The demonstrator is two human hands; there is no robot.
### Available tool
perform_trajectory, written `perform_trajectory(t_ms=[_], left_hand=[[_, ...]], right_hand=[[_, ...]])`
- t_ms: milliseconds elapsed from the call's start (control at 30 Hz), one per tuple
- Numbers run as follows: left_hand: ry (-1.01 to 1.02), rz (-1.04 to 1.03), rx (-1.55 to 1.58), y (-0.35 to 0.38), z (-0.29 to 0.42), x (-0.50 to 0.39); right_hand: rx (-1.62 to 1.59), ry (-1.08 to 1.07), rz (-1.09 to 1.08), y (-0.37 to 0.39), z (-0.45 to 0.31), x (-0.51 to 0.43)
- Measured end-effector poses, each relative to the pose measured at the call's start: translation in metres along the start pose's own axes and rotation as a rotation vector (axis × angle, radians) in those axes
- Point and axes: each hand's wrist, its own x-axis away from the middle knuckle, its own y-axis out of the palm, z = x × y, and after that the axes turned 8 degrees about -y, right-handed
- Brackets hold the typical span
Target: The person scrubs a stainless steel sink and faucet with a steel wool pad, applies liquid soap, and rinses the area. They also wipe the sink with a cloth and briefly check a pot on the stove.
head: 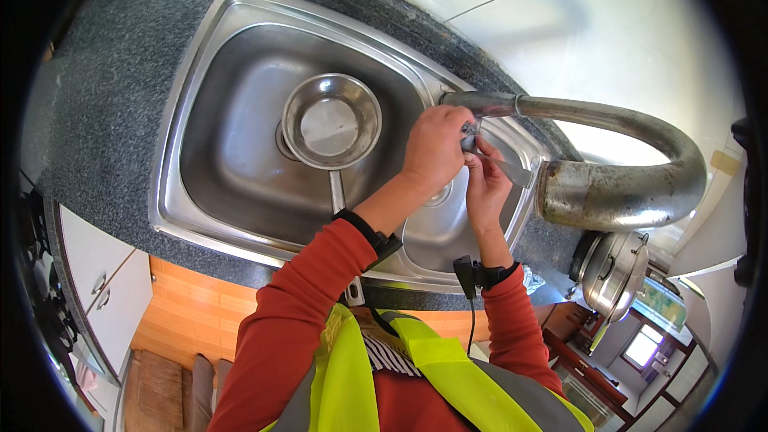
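Note:
My left hand (437, 143) is up at the base of the large metal faucet (612, 192), its fingers closed around a small dark metal part (470, 137). Just right of it, my right hand (487, 177) pinches the end of a flat strip or blade (510, 171) that slants down to the right; its exact kind cannot be told. Both hands are over the smaller bowl of the stainless steel sink (222, 216). A metal frying pan (332, 123) rests in the larger bowl, with its handle running towards me under my left forearm.
Dark speckled countertop (108, 114) surrounds the sink, with a pale wall behind. The faucet's thick curved spout arches out at the right. Beyond it stands a lidded metal pot (612, 273), near a crumpled plastic wrapper (531, 280). A stove (45, 276) is at the far left.

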Motion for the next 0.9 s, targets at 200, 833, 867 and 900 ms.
perform_trajectory(t_ms=[200, 833, 867, 900], left_hand=[[-0.189, 0.028, 0.122, 0.0, -0.011, 0.005], [-0.052, 0.207, 0.071, 0.015, -0.016, -0.018], [0.024, 0.205, 0.06, 0.015, -0.015, -0.022], [-0.099, 0.207, 0.033, 0.012, -0.016, -0.025]], right_hand=[[0.109, -0.093, -0.034, 0.0, 0.001, 0.0], [-0.096, -0.095, 0.084, 0.011, -0.012, -0.002], [-0.284, 0.035, 0.155, 0.012, -0.01, -0.001], [-0.465, 0.189, 0.239, 0.011, -0.007, 0.0]])
